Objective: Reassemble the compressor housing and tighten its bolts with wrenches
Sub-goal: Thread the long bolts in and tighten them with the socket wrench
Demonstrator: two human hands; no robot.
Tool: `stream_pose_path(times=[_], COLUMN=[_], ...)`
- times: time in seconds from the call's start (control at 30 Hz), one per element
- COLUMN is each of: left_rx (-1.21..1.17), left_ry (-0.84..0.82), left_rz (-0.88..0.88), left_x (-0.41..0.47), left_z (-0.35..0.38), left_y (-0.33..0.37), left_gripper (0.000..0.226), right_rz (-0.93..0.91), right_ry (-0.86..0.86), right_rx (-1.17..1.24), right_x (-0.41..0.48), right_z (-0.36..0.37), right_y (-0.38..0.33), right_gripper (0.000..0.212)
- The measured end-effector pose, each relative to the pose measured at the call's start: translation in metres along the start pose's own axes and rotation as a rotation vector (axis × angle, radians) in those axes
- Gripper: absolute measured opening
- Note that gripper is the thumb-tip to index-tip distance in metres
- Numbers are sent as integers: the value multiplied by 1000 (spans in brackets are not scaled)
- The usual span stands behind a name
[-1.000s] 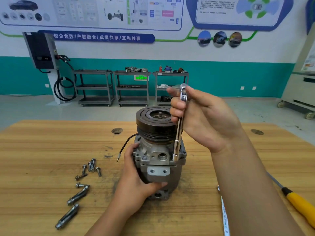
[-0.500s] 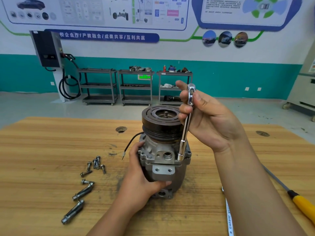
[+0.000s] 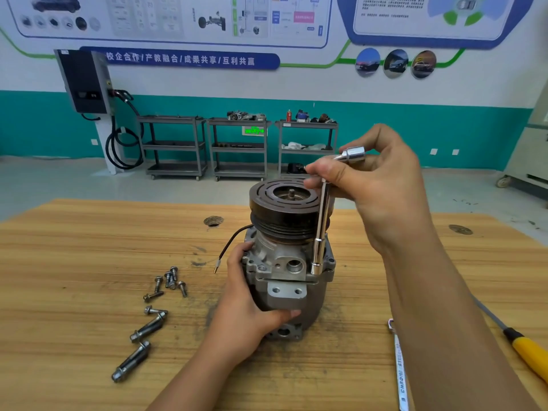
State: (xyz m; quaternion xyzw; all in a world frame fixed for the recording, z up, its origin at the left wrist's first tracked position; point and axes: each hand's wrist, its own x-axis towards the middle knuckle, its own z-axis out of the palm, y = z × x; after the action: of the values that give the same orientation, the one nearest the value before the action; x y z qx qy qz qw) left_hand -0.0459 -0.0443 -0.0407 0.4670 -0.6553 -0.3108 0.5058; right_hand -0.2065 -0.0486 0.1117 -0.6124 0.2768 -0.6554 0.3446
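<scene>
The left hand (image 3: 252, 304) is gripping the compressor (image 3: 289, 262) low on its grey housing, thumb lying across the front face and fingers wrapping round the far left side. The compressor is standing upright on the wooden table (image 3: 74, 262), its dark pulley (image 3: 284, 209) on top, just above the left hand.

The right hand (image 3: 376, 185) is closing its fingers round the top of a chrome socket wrench (image 3: 321, 232), above and to the right of the left hand. The wrench's long leg is hanging almost straight down from the fingers, passing beside the pulley's right edge. Its lower socket is sitting on the housing's right flange, where a bolt would be; the bolt itself is hidden by the socket. The wrench's short leg is sticking out to the right over the knuckles of the right hand.

A thin black wire (image 3: 234, 241) is curving out from the compressor, its tip hanging just left of the left hand. Farther left of that hand, loose bolts (image 3: 166, 283) are lying scattered on the table, short ones nearer the wire and long ones (image 3: 142, 342) closer to the camera. Under the right forearm a flat spanner (image 3: 398, 369) is lying on the table, and right of it a yellow-handled screwdriver (image 3: 527, 354).
</scene>
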Motion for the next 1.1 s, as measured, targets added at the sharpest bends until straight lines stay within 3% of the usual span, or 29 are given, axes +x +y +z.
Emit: stream_pose_path(times=[0.17, 0.27, 0.37, 0.47, 0.57, 0.63, 0.7, 0.87, 1.0, 1.1], left_rx=[-2, -2, 1, 9, 19, 20, 25, -11, 96, 346], left_ry=[9, 8, 6, 5, 1, -9, -28, -57, -128, -167], left_rz=[-9, -9, -6, -11, -10, -8, -2, -33, -75, -109], left_x=[1, 1, 2, 2, 1, 1, 1, 0, 0, 2], left_z=[1, 2, 2, 2, 0, -1, -1, -1, -12, -34], left_y=[1, 1, 1, 0, -2, -3, -4, -7, 1, 11], left_gripper=[105, 105, 104, 105, 104, 105, 108, 118, 117, 106], right_rz=[-374, -605, -696, -512, -190, -70, -67, -259, -235, -179], right_ry=[231, 283, 344, 324, 172, 73, 56, 146, 126, 146], right_rx=[-663, -726, -721, -617, -336, -224, -154, 37, -138, -203], right_x=[-9, -11, -11, -10, -5, -3, -2, -2, -3, -2], right_z=[13, 17, 20, 23, 19, 15, 11, 2, -2, -5], right_y=[4, 7, 11, 12, 10, 9, 5, -12, -18, -18], right_gripper=[38, 29, 24, 25, 19, 11, 14, 16, 20, 23])
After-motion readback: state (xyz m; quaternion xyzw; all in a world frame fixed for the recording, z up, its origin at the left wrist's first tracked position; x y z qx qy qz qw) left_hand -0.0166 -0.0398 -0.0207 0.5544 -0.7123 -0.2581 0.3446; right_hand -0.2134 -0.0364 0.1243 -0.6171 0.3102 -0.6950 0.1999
